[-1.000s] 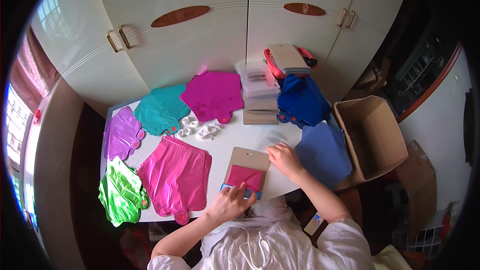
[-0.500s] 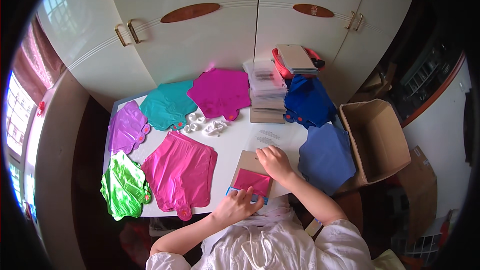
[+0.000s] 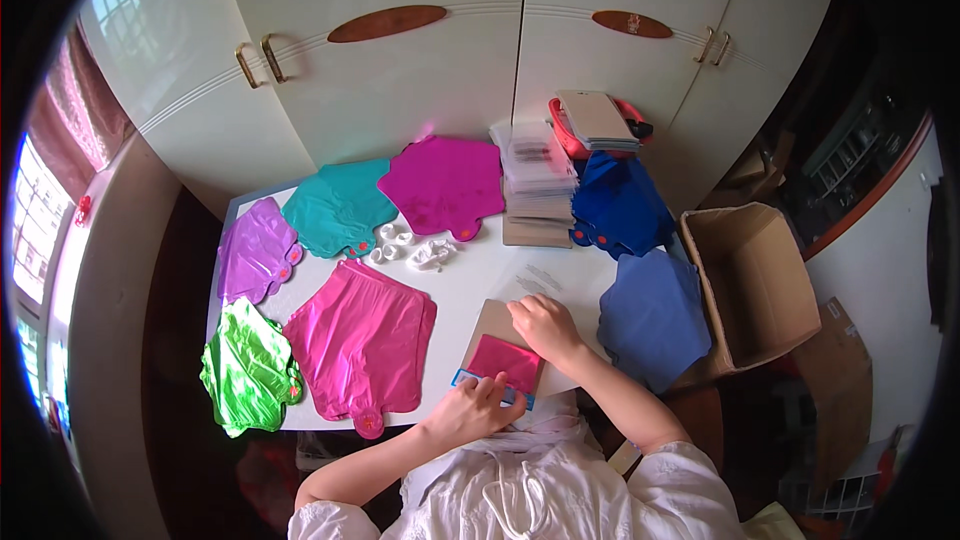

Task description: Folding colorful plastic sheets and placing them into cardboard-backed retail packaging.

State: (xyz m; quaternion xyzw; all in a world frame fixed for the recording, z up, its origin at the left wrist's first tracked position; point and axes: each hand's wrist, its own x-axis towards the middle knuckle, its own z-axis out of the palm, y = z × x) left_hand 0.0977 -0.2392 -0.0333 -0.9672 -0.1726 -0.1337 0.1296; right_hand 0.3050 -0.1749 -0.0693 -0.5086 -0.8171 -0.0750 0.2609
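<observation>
Both hands — left hand (image 3: pixel 468 408), right hand (image 3: pixel 540 322) — press flat, holding down a folded pink foil piece (image 3: pixel 505 363), partly hidden.

hands: two showing, left hand (image 3: pixel 468 408) and right hand (image 3: pixel 540 325), both sitting on the tan card (image 3: pixel 490 330) | foil balloons lying round that card: seven-ish, flat | white clips (image 3: pixel 410 248) beyond it: a handful, can't count | cardboard box (image 3: pixel 755 280) sitting right of it: one

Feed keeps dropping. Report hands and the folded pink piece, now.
Left hand and right hand both flat on folded pink foil, on brown card. Big pink foil balloon lies left, apart.
</observation>
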